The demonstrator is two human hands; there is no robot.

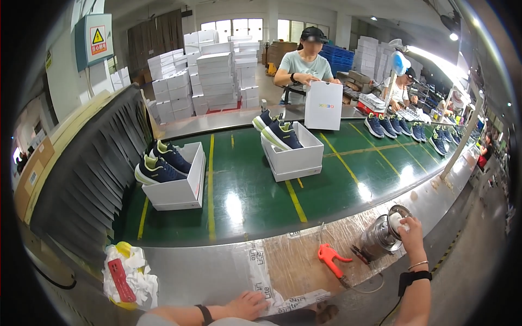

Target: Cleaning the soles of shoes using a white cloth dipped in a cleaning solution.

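Observation:
My left hand lies with its fingers loosely spread on the near edge of the metal bench, beside strips of printed tape. At the right, my right hand is closed on a white wad, cloth or sponge, at the mouth of a metal canister. The canister's hinged-looking round lid stands beside the wad. An orange-red air blow gun lies left of the canister, its hose on the bench.
On the green conveyor stand white boxes holding navy sneakers sneakers too. Opposite, a person holds a white box. A pile of white paper with a red object lies at bench left. A dark strip curtain borders the belt.

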